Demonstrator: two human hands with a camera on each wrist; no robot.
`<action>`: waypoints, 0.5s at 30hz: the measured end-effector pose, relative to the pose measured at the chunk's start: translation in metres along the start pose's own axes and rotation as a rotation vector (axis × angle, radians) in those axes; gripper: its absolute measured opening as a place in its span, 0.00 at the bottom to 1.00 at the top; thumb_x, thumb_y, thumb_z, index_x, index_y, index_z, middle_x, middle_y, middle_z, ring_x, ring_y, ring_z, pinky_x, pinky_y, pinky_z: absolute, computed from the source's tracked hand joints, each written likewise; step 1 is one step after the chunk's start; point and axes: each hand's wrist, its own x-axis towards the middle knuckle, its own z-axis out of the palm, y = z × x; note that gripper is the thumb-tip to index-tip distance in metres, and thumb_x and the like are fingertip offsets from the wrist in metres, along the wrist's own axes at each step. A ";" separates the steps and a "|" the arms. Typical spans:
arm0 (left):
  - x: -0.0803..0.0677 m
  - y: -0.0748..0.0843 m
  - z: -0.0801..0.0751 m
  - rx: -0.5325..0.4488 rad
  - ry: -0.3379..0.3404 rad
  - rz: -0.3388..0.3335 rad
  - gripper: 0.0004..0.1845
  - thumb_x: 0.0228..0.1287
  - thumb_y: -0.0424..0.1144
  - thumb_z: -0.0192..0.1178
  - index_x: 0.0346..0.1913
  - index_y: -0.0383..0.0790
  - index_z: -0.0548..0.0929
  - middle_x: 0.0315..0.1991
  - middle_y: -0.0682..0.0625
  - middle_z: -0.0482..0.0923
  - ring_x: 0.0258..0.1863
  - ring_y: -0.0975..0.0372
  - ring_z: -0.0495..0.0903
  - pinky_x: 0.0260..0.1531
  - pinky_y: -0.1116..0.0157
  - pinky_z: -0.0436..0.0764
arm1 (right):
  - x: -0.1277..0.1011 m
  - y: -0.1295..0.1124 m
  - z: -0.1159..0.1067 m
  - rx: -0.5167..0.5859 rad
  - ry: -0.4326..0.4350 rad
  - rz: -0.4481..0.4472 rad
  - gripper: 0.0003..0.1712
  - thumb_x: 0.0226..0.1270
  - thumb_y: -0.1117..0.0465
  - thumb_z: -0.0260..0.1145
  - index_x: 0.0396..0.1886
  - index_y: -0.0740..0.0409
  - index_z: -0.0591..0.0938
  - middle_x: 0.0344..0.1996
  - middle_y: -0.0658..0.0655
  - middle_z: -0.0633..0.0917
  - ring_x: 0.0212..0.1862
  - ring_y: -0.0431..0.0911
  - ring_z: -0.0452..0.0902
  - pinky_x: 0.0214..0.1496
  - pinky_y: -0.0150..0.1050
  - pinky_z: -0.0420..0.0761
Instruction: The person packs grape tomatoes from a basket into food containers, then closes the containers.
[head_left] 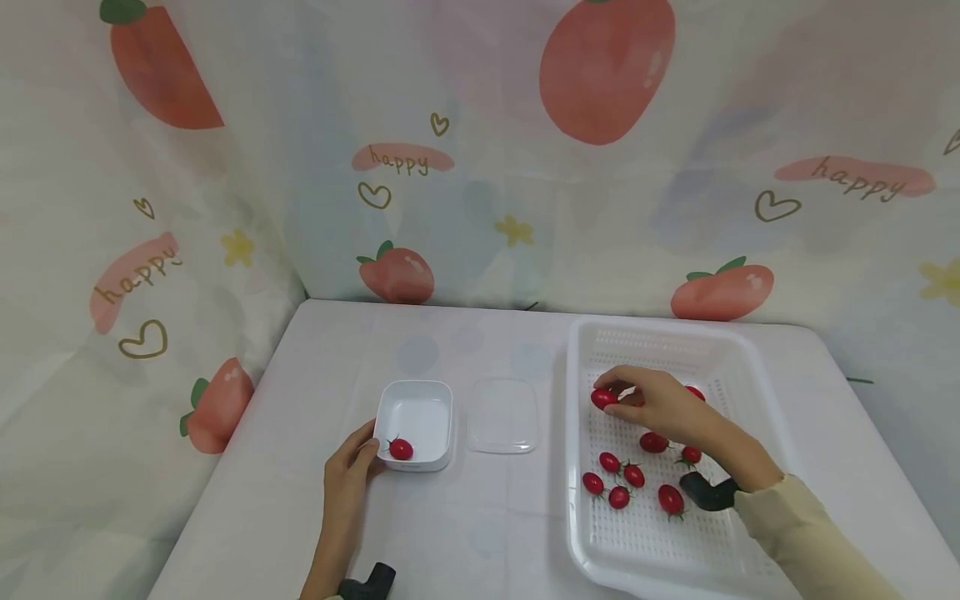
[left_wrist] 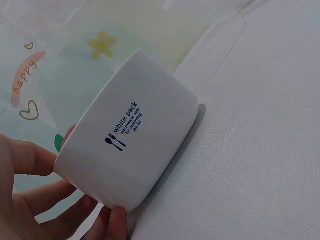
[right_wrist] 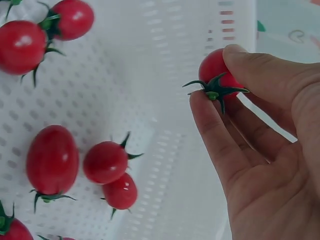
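Observation:
On the left of the table a small white square box (head_left: 414, 421) holds one cherry tomato (head_left: 401, 449). My left hand (head_left: 350, 477) grips the box at its left side; in the left wrist view the fingers curl at its wall (left_wrist: 115, 165), which has "white pack" printed on it. Above the large white basket (head_left: 573, 500), my right hand (head_left: 660, 404) pinches a red cherry tomato (right_wrist: 212, 67) with a green stem cap between thumb and fingertips. Several other cherry tomatoes (right_wrist: 52, 160) lie on the basket's perforated floor below.
A clear plastic lid (head_left: 502, 415) lies flat between the box and the basket. The basket's raised rim runs along its left side. Behind the table hangs a printed cloth (head_left: 480, 100) with fruit pictures.

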 end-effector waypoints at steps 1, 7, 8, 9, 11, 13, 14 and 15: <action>0.000 0.000 0.000 -0.001 0.000 0.001 0.22 0.82 0.41 0.50 0.73 0.44 0.76 0.74 0.47 0.75 0.66 0.53 0.78 0.53 0.77 0.84 | -0.001 -0.002 -0.002 0.004 0.008 0.006 0.19 0.68 0.63 0.74 0.57 0.55 0.83 0.49 0.55 0.88 0.50 0.51 0.87 0.50 0.43 0.91; 0.001 -0.001 -0.001 0.000 0.000 0.010 0.21 0.83 0.41 0.50 0.72 0.44 0.76 0.73 0.47 0.75 0.66 0.53 0.78 0.52 0.78 0.83 | -0.009 -0.015 -0.012 0.078 0.068 0.031 0.21 0.71 0.60 0.72 0.61 0.54 0.81 0.54 0.60 0.86 0.52 0.55 0.88 0.44 0.41 0.92; 0.001 -0.001 -0.001 0.002 0.002 0.009 0.21 0.83 0.41 0.50 0.72 0.44 0.76 0.73 0.47 0.75 0.66 0.53 0.78 0.52 0.78 0.83 | -0.010 -0.017 -0.013 0.087 0.081 0.030 0.21 0.71 0.59 0.72 0.62 0.53 0.81 0.55 0.60 0.86 0.52 0.56 0.88 0.44 0.41 0.92; 0.001 -0.001 -0.001 0.007 0.003 0.007 0.21 0.83 0.41 0.50 0.72 0.44 0.77 0.73 0.47 0.75 0.65 0.53 0.78 0.52 0.79 0.83 | -0.011 -0.019 -0.014 0.094 0.093 0.026 0.22 0.71 0.59 0.72 0.62 0.53 0.81 0.56 0.61 0.86 0.53 0.57 0.87 0.44 0.41 0.92; 0.001 -0.001 -0.001 0.014 0.007 0.004 0.21 0.83 0.42 0.50 0.72 0.44 0.77 0.73 0.47 0.75 0.65 0.53 0.78 0.52 0.79 0.83 | -0.013 -0.022 -0.014 0.116 0.115 0.022 0.23 0.71 0.59 0.72 0.64 0.54 0.80 0.57 0.62 0.85 0.55 0.59 0.87 0.44 0.41 0.92; 0.001 -0.001 0.000 0.017 0.011 0.002 0.21 0.83 0.42 0.50 0.72 0.44 0.77 0.73 0.47 0.75 0.65 0.52 0.78 0.52 0.79 0.83 | -0.015 -0.025 -0.013 0.157 0.129 0.024 0.24 0.71 0.59 0.72 0.64 0.55 0.79 0.58 0.62 0.85 0.56 0.60 0.87 0.44 0.40 0.92; 0.001 -0.001 0.000 0.018 0.014 0.002 0.21 0.82 0.42 0.50 0.72 0.44 0.77 0.73 0.47 0.75 0.65 0.52 0.78 0.52 0.79 0.83 | -0.015 -0.026 -0.012 0.180 0.135 0.023 0.24 0.71 0.59 0.72 0.65 0.55 0.79 0.58 0.63 0.85 0.57 0.61 0.86 0.45 0.40 0.92; 0.001 -0.001 0.000 0.017 0.016 0.002 0.21 0.82 0.42 0.51 0.72 0.44 0.77 0.73 0.47 0.76 0.65 0.52 0.79 0.52 0.79 0.83 | -0.016 -0.028 -0.011 0.204 0.140 0.023 0.24 0.72 0.58 0.72 0.65 0.56 0.79 0.59 0.63 0.85 0.57 0.61 0.86 0.45 0.39 0.92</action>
